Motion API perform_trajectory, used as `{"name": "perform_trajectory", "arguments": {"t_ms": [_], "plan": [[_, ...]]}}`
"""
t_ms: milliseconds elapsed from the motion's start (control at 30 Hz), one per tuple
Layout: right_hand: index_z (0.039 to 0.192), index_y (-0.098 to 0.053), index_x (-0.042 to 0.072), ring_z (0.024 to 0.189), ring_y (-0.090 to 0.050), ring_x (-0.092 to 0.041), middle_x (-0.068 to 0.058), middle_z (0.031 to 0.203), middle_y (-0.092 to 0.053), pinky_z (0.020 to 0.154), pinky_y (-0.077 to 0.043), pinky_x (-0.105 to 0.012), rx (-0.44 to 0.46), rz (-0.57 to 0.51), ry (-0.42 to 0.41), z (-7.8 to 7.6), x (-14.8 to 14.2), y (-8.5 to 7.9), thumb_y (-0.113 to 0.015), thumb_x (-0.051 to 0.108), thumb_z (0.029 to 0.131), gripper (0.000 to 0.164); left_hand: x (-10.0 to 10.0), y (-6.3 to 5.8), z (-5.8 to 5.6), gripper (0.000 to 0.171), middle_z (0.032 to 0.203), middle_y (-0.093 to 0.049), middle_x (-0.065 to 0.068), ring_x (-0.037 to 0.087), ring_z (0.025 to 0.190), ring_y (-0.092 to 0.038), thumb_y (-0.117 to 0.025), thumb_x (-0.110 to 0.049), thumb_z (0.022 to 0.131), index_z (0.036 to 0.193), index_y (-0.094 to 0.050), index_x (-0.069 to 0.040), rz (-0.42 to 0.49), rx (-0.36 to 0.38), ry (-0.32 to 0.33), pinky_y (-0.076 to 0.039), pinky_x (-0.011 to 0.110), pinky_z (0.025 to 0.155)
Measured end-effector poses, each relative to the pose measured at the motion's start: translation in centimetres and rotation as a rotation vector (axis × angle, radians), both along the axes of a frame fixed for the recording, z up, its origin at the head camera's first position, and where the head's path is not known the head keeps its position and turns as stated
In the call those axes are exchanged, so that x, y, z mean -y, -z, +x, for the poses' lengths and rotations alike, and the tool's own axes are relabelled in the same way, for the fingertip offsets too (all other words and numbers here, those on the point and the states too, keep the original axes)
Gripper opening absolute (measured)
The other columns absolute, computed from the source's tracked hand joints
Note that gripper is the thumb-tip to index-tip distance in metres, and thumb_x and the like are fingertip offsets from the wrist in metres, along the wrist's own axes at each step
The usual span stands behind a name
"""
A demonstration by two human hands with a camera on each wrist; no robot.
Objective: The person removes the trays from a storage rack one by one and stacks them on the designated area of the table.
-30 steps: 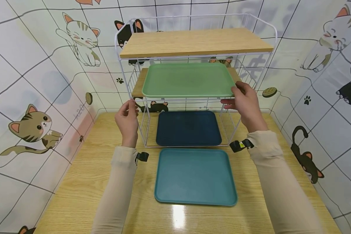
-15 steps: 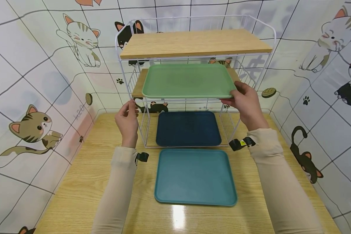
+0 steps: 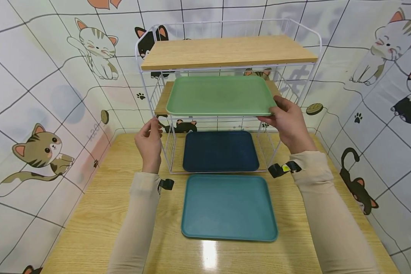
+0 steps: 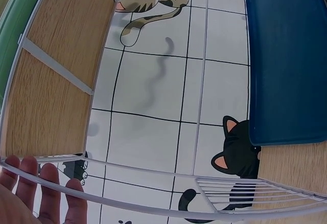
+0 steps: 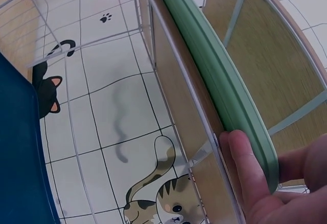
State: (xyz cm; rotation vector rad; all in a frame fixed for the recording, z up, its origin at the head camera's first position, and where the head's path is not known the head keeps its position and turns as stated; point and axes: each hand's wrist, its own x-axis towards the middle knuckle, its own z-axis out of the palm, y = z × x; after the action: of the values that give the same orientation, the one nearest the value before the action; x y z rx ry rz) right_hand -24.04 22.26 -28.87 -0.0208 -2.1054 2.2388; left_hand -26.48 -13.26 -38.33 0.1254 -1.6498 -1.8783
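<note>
A wood-grain bench carries a white wire rack with wooden shelves, its long side running left to right. On the middle shelf is a green tray, hollow side up, its long axis left to right and its near long edge along the shelf's front. A teal tray lies flat on the bench just near of the rack, long axis also left to right, as is that of the navy tray on the bottom level.

Both forearms reach from the near side towards the far side. The right hand angles in leftwards and grips the green tray's near right corner, thumb above, fingers below. The left hand points away from the person, fingers curled at the rack's front left wire, gripping it just below the middle shelf.
</note>
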Motion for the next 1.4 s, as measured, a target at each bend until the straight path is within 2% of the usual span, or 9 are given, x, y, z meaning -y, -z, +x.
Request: {"name": "perform_trajectory", "arguments": {"t_ms": [133,333,600,700,833,967,1133,1233,1400], "plan": [[0.164,-0.008,0.003,0.121,-0.059,-0.024,-0.021,0.167,-0.016,0.091,-0.056,-0.02,0.003,-0.022,0.006,0.2,0.1,-0.1,-0.037,0.004,0.108,0.063,-0.1,0.0,-0.1,0.034,0.079,-0.066,-0.006,0.014,0.076,-0.063,-0.067,-0.03,0.101,0.113,-0.077,0.0,0.009,0.01,0.004,-0.055,0.03,0.077],[0.164,-0.007,0.005,0.126,-0.059,-0.025,-0.02,0.167,-0.015,0.092,-0.056,-0.022,-0.018,-0.103,0.006,0.6,0.1,-0.3,-0.035,0.003,0.108,0.063,-0.1,0.0,-0.1,0.033,0.079,-0.066,-0.007,0.014,0.076,-0.062,-0.066,-0.03,0.102,0.113,-0.077,-0.001,0.015,0.028,0.008,-0.055,0.031,0.077],[0.164,-0.007,0.005,0.145,-0.042,-0.036,-0.016,0.169,-0.012,0.092,-0.056,-0.023,-0.032,-0.167,0.011,1.0,0.1,-0.4,-0.035,0.002,0.108,0.063,0.0,-0.1,-0.1,0.034,0.08,-0.066,-0.008,0.014,0.077,-0.063,-0.066,-0.031,0.102,0.109,-0.078,0.0,0.017,0.03,0.018,-0.055,0.032,0.078],[0.164,-0.009,0.006,0.141,-0.047,-0.035,-0.016,0.169,-0.014,0.091,-0.057,-0.024,-0.034,-0.176,0.017,1.3,0.1,-0.4,-0.037,0.003,0.108,0.063,0.0,-0.1,0.0,0.034,0.079,-0.066,-0.008,0.018,0.078,-0.063,-0.066,-0.032,0.101,0.108,-0.078,0.0,0.018,0.026,0.021,-0.055,0.033,0.079],[0.164,-0.012,0.004,0.123,-0.061,-0.025,-0.017,0.168,-0.018,0.089,-0.058,-0.024,-0.053,-0.183,0.027,1.6,0.0,-0.6,-0.039,0.001,0.107,0.063,0.0,-0.1,0.0,0.036,0.078,-0.066,-0.008,0.02,0.079,-0.063,-0.067,-0.034,0.101,0.108,-0.078,0.0,0.016,0.022,0.026,-0.055,0.032,0.078],[0.163,-0.015,0.003,0.109,-0.068,-0.016,-0.019,0.166,-0.022,0.087,-0.059,-0.025,-0.077,-0.213,0.022,2.0,0.0,-0.9,-0.04,-0.001,0.106,0.062,0.0,-0.1,0.0,0.036,0.079,-0.066,-0.005,0.018,0.078,-0.063,-0.067,-0.034,0.101,0.108,-0.078,-0.001,0.016,0.021,0.025,-0.055,0.032,0.078],[0.163,-0.019,0.004,0.104,-0.07,-0.015,-0.019,0.165,-0.026,0.086,-0.059,-0.026,-0.094,-0.223,0.014,2.6,0.0,-1.3,-0.041,-0.001,0.106,0.061,0.1,-0.1,0.0,0.033,0.082,-0.067,0.004,0.016,0.076,-0.062,-0.067,-0.034,0.101,0.102,-0.079,-0.003,0.016,0.019,0.021,-0.055,0.033,0.078],[0.163,-0.021,0.006,0.106,-0.069,-0.016,-0.016,0.165,-0.025,0.086,-0.06,-0.027,-0.096,-0.217,0.019,3.1,0.0,-1.3,-0.042,-0.001,0.106,0.061,0.1,0.0,0.1,0.033,0.081,-0.067,0.005,0.016,0.077,-0.061,-0.067,-0.036,0.1,0.098,-0.078,-0.005,0.016,0.013,0.025,-0.054,0.032,0.077],[0.163,-0.019,0.007,0.105,-0.07,-0.015,-0.013,0.167,-0.022,0.085,-0.06,-0.027,-0.111,-0.216,0.017,4.0,-0.1,-1.3,-0.043,0.0,0.106,0.062,0.2,-0.1,0.1,0.034,0.08,-0.065,-0.001,0.016,0.078,-0.061,-0.066,-0.033,0.102,0.104,-0.078,-0.001,0.014,0.027,0.026,-0.054,0.034,0.079]]}}
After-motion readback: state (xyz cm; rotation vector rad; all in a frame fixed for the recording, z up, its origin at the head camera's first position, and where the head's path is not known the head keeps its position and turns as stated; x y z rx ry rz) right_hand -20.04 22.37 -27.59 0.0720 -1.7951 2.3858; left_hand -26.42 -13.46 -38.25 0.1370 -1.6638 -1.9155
